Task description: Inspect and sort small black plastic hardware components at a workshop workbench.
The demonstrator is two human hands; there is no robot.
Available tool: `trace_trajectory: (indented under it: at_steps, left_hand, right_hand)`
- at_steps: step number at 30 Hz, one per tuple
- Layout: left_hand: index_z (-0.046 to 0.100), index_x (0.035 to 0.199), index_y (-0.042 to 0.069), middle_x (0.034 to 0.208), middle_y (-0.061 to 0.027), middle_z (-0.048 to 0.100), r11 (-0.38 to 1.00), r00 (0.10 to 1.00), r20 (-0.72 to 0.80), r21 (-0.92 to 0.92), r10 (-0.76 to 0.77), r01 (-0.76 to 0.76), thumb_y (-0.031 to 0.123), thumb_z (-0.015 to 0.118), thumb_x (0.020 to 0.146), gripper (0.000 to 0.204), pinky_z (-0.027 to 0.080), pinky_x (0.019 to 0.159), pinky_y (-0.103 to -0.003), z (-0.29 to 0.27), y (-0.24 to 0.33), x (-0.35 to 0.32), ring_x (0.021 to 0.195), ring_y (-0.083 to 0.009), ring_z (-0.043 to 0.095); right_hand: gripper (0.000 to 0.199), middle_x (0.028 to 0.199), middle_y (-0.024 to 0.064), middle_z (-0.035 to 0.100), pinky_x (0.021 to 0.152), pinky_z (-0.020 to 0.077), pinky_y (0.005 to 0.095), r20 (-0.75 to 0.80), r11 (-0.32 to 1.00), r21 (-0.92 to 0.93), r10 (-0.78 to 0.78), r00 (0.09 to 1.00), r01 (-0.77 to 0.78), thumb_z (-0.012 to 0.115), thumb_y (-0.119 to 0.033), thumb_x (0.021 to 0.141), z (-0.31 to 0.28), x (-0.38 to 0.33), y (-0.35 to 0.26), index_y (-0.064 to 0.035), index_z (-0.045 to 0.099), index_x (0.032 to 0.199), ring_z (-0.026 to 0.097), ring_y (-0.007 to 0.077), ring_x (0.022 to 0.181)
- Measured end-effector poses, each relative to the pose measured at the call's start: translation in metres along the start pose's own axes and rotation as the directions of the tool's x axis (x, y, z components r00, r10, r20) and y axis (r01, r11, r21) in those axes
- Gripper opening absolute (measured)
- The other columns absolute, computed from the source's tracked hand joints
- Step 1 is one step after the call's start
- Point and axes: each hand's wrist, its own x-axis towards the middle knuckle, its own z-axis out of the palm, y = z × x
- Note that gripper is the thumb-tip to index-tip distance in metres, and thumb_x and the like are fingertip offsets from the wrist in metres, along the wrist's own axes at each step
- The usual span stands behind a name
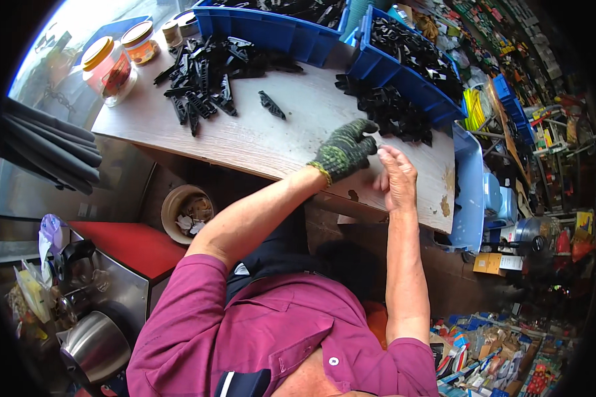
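My left hand (346, 151), in a dark green and black knitted glove, reaches over the table's near edge. Its fingers are apart and slightly bent, and nothing shows in them. Close beside it is my bare right hand (400, 178), fingers curled in toward the palm and fingertips near the glove. Whatever it may hold is hidden. Beyond both hands lies a heap of black plastic clip-like parts (394, 109). One single black part (271, 105) rests mid-table, left of the glove. Farther left is a larger pile of similar long, toothed black parts (202, 83).
Blue bins (404, 69) of black parts line the table's (245, 142) far side. Lidded jars (107, 69) stand at the far left. Below the table is a bucket (167, 215) with scraps. A light blue tub (469, 192) adjoins the right edge; cluttered shelves lie beyond.
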Motion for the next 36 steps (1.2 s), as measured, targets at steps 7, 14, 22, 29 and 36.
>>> trace_trajectory:
  at_steps: [7,14,22,29,36]
  left_hand:
    - [0.038,0.148,0.012,0.112,-0.0128,0.067,0.991,1.0,-0.002,-0.133,0.015,-0.015,0.007,0.06,0.095,0.057,0.055,0.059,-0.028,0.004,0.002,-0.01,0.071,-0.0125,0.062]
    - [0.039,0.149,0.016,0.113,-0.0091,0.067,0.909,0.995,0.088,-0.409,-0.043,0.075,0.004,0.061,0.092,0.062,0.053,0.061,-0.024,-0.007,0.005,-0.012,0.069,-0.01,0.06]
    - [0.061,0.126,0.006,0.117,-0.0183,0.066,0.518,0.717,-0.169,0.801,0.677,-0.301,0.023,0.07,0.09,0.041,0.05,0.092,-0.046,-0.05,0.017,-0.055,0.106,-0.0368,0.063]
    - [0.062,0.121,0.005,0.13,-0.0186,0.06,0.015,0.866,0.123,0.989,0.485,-0.149,0.023,0.067,0.088,0.037,0.049,0.093,-0.05,-0.129,0.014,-0.044,0.116,-0.0378,0.058]
    - [0.066,0.118,0.008,0.131,-0.0163,0.06,0.074,0.867,0.378,0.904,0.324,-0.422,0.023,0.067,0.087,0.034,0.048,0.097,-0.048,-0.11,0.022,-0.02,0.119,-0.0375,0.057]
  right_hand:
    - [0.031,0.058,-0.0056,0.05,0.04,0.0354,0.0213,0.078,0.996,-0.092,0.009,0.997,-0.001,0.076,-0.025,0.09,0.001,0.005,0.004,-0.0011,0.065,0.107,0.037,0.0034,0.041]
    - [0.026,0.055,-0.0057,0.043,0.04,0.0345,0.0222,0.174,0.995,-0.1,0.019,0.985,-0.001,0.068,-0.03,0.094,0.016,-0.004,-0.003,-0.005,0.064,0.1,0.035,0.005,0.041]
    - [0.03,0.047,-0.0033,0.035,0.039,0.0474,0.0277,0.07,0.999,-0.006,0.044,0.997,-0.044,0.058,-0.033,0.1,0.026,-0.018,-0.006,-0.0054,0.056,0.089,0.035,0.0079,0.037]
    - [0.028,0.046,-0.0031,0.032,0.038,0.0502,0.0338,-0.02,0.999,0.047,-0.024,1.0,0.025,0.055,-0.032,0.101,0.021,-0.008,0.008,-0.0092,0.049,0.086,0.035,0.0103,0.037]
    - [0.027,0.047,-0.0028,0.032,0.039,0.0506,0.034,-0.058,0.996,0.082,-0.041,0.997,0.046,0.055,-0.032,0.101,0.023,-0.013,0.009,-0.008,0.051,0.088,0.036,0.0105,0.037]
